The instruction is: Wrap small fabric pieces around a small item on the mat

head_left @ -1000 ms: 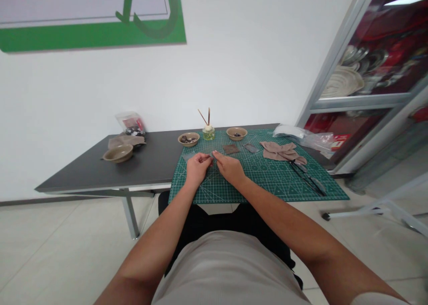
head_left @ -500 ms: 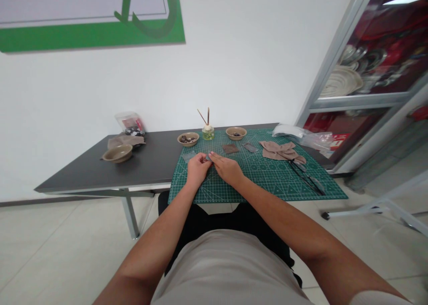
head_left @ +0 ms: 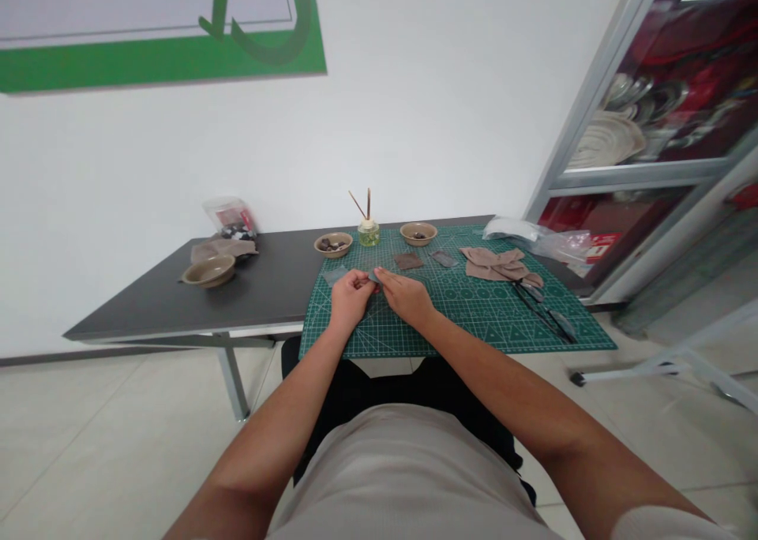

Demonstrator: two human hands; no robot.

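Over the green cutting mat (head_left: 474, 311), my left hand (head_left: 350, 297) and my right hand (head_left: 408, 297) meet with their fingertips together. A small grey piece (head_left: 373, 277) shows between them, with the right fingers pressed on it. My left fingers are pinched closed beside it; what they hold is mostly hidden. A thin greyish sheet (head_left: 334, 274) lies just left of my left hand. Beyond my right hand lie a brown square sheet (head_left: 408, 261) and a grey rectangular piece (head_left: 444, 259).
Behind my hands stand a bowl of dark stones (head_left: 333, 245), a glass reed diffuser (head_left: 368, 232) and another bowl (head_left: 418, 234) with dark bits. To the right are a brown cloth (head_left: 497, 265), eyeglasses (head_left: 548, 315) and plastic packaging (head_left: 533, 236). An extra bowl (head_left: 209, 271) sits left.
My right fingers have shifted very slightly to the right, and the grey piece between my hands shows a little more. The things on the mat stay in place.
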